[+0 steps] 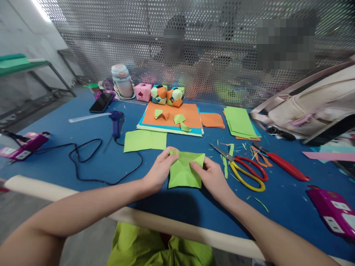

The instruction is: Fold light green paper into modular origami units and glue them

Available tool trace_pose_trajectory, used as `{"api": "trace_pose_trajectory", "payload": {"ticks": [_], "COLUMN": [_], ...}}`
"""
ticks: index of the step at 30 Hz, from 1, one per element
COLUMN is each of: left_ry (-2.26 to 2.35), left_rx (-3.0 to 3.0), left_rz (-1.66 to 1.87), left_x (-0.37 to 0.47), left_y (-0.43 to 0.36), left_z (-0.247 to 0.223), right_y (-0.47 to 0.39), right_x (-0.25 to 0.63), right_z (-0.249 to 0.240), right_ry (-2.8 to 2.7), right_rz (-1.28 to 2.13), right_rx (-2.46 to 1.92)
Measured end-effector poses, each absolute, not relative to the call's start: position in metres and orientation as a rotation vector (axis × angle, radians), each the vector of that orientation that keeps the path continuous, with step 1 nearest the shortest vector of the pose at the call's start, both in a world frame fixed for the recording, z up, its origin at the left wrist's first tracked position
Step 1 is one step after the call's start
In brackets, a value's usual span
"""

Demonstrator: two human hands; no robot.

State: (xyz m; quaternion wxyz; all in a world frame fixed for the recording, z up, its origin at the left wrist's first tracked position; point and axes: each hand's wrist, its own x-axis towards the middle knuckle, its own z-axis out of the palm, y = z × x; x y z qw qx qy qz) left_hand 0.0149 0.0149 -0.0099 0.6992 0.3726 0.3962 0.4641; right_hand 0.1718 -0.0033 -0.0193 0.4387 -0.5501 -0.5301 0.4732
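Between my two hands is a creased square of green paper [184, 173], held just over the blue table. My left hand [161, 168] pinches its upper left corner, thumb on top. On the right side, my right hand [212, 173] grips the edge, with its thumb pressed on the paper's face. Fold lines cross the sheet, and its corners rise a little. Another green sheet [145, 140] with a middle crease lies beyond my left hand. Scissors [238, 162] with red and yellow handles rest to the right of my right hand.
A glue gun [116, 123] with its cord lies left. Stacked orange paper [177, 114], folded paper cubes [166, 95], a green stack [240, 122] and a bottle [122, 83] stand behind. A red-handled cutter [288, 166], power strip [332, 212] and bag [310, 99] are right.
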Motion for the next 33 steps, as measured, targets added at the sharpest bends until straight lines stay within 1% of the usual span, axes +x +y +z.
{"api": "trace_pose_trajectory", "payload": {"ticks": [15,24,33], "left_ry": [0.795,0.804,0.675], "left_rx": [0.598,0.624,0.523], "left_rz": [1.13,1.161,1.099], "left_x": [0.014,0.012,0.017], "left_y": [0.021,0.024,0.018], "left_z": [-0.003,-0.002,0.001], "right_y": [-0.004,-0.004,-0.004], "right_x": [0.172,0.172,0.172], "right_z": [-0.019,-0.02,-0.021], "right_ry": [-1.327,-1.358,-1.307], "right_rz": [1.109,1.063,1.019], "right_rx": [-1.387,-1.4,-1.369]}}
